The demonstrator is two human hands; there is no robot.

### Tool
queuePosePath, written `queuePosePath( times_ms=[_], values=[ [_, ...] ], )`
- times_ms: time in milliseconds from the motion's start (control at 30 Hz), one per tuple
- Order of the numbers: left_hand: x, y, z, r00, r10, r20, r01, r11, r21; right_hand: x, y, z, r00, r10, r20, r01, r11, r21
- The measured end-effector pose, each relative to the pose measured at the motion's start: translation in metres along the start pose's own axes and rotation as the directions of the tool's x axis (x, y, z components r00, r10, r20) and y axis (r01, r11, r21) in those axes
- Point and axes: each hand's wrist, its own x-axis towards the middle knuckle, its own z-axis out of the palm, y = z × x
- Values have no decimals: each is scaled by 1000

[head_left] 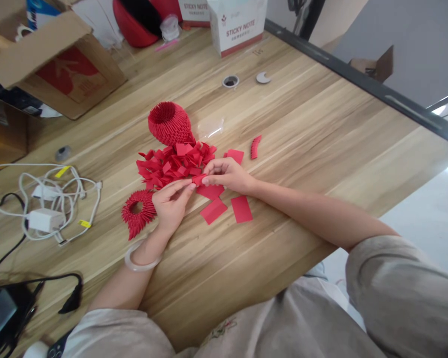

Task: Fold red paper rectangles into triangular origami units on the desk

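Over the wooden table (302, 149), both hands, left (170, 204) and right (227, 175), meet fingertip to fingertip, pinching one small red paper piece (199, 179)

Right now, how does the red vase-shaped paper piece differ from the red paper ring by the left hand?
The vase-shaped piece is tall and closed into a hollow bulb with an open mouth; the paper ring is a low, flat circle with spiky edges. The vase-shaped piece sits beyond the pile of folded pieces, clear of both hands; the paper ring lies right beside the left hand. Both are red, built from small folded units, and rest on the wooden table.
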Motion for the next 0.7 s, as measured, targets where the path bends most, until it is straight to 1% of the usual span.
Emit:
queuePosePath(
  times_ms=[133, 267, 433, 700],
  values=[
    [0, 4, -2, 996, 88, 30, -90, 994, 66, -1, 0, 0, 1000, -12, -5, 12, 1000, -7],
    [1, 6, -1, 990, 139, 34, -142, 985, 102, -1, 0, 1, 1000, -16, -20, 15, 999, -29],
    [1, 6, 0, 989, 146, 26, -148, 983, 104, 0, 3, 1, 1000, -13, -12, 12, 999, -43],
    [2, 7, 0, 992, 122, 32, -125, 986, 109, 1, 4, 0, 1000, -23, 8, 24, 996, -85]
  ],
)
